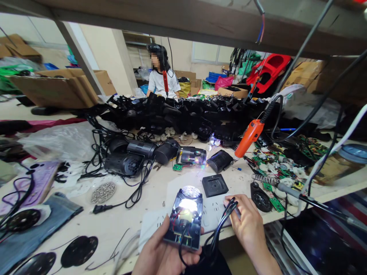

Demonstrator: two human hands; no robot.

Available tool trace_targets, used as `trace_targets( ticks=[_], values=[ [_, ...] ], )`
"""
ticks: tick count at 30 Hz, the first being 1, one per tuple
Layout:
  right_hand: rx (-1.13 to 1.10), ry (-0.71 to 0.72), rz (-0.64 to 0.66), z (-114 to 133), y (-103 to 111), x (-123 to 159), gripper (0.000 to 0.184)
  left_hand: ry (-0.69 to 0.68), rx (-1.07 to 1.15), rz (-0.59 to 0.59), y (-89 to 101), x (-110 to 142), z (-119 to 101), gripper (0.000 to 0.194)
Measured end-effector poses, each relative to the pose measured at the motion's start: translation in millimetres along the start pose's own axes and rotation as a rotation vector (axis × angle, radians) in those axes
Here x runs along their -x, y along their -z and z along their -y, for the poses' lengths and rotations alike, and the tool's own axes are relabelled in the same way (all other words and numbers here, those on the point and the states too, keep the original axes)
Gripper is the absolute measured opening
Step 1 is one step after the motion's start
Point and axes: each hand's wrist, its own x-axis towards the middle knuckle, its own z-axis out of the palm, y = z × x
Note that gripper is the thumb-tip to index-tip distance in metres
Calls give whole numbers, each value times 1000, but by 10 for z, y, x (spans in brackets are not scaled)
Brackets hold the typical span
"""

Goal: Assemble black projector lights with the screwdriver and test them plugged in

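My left hand [166, 252] is wrapped around an open black lamp housing [185, 217]. Bright white light shines from inside it and through the round lens at its top; red wires and a circuit board are visible within. A black power cord [219, 229] runs from its lower end to my right hand [248, 223], whose fingers pinch the looped cord. That hand is over a white power strip [210, 214]; whether a plug sits in a socket, I cannot tell. Just beyond the strip lies a black rectangular cover [215, 185].
An orange electric screwdriver [249, 138] hangs at right. Circuit boards [275, 160] pile up behind a soldering iron [298, 194]. Several black lamps [123, 162] with cords lie left of centre, near a dish of screws [103, 191]. A person [163, 80] is across the bench.
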Motion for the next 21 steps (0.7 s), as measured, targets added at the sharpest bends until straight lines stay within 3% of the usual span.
trace_targets(
  ticks=[21],
  values=[
    [21,8,-15,5,-2,0,21,10,-4,33,24,-10,4,49]
  ],
)
